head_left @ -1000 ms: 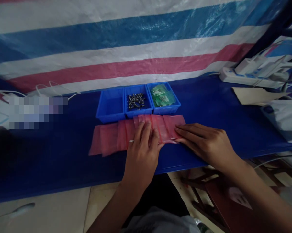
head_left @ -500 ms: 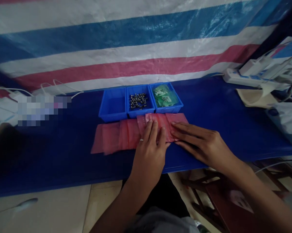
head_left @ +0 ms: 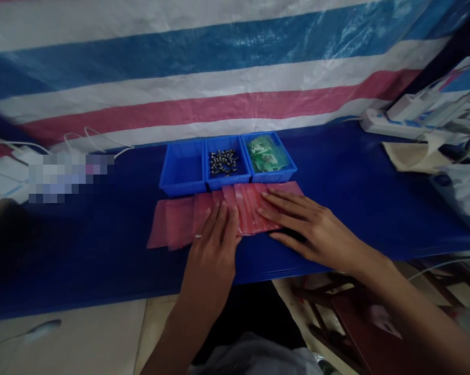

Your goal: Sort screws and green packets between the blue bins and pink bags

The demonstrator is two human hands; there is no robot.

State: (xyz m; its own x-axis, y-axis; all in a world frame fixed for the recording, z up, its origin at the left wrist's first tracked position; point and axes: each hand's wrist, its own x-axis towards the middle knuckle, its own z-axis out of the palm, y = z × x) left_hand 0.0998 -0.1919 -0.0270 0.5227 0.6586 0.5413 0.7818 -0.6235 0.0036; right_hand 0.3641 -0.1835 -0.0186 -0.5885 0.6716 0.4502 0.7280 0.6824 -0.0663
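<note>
A row of overlapping pink plastic bags (head_left: 180,221) lies on the blue table, fanned from left to right. My left hand (head_left: 213,237) rests with its fingers stretched out on the middle of the row. Flat on the right part of the bags lies my right hand (head_left: 305,224), its fingers apart. Just behind the bags stand three blue bins side by side. The left bin (head_left: 183,166) looks empty. Dark screws (head_left: 223,161) fill part of the middle bin, and the right one holds green bags with small white parts (head_left: 267,153).
Behind the table (head_left: 102,260) hangs a striped plastic sheet (head_left: 203,62). A white power strip (head_left: 391,125) with plugs and cables is at the right, near a piece of beige material (head_left: 410,156). White cables lie at the left. Below right is a dark red stool (head_left: 363,323).
My left hand has slid left along the bags. The right hand has shifted slightly left over them. The bags in the middle and right are spaced differently.
</note>
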